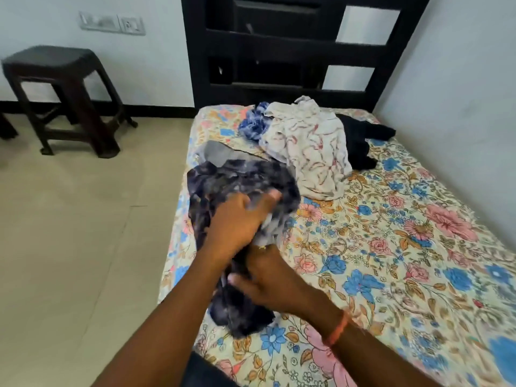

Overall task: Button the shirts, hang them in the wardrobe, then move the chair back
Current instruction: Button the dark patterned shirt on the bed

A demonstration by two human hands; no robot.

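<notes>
Head view is taken looking down over a bed [391, 247] covered with a floral sheet of blue, pink and orange blooms on a cream ground. A dark navy mottled shirt [240, 180] is bunched near the left edge of the bed, closest to the viewer. It is gripped by the left hand [237, 222], whose fingers are curled into the cloth at the middle of the bundle. The right hand [268, 283] is laid lower on the same shirt, with the thumb stretched leftward over the fabric; motion blur is present, so whether its fingers pinch the cloth cannot be told. An orange band [336, 329] is worn on the right wrist.

Further up the bed, a cream shirt with reddish markings [310, 152] is heaped, touching the navy shirt's upper right side. A blue-and-white patterned garment [254, 121] is crumpled just beside it on the left, and a black garment [360, 141] is spread just beside it on the right. A grey piece of cloth [215, 153] is seen above the navy shirt, partly under it.

A dark headboard [279, 51] with pale panels is set against the wall behind the bed. On the tiled floor [69, 219], well apart from the bed at the upper left, a dark brown plastic stool [55, 88] is stood by the wall, below a switch panel [111, 23].
</notes>
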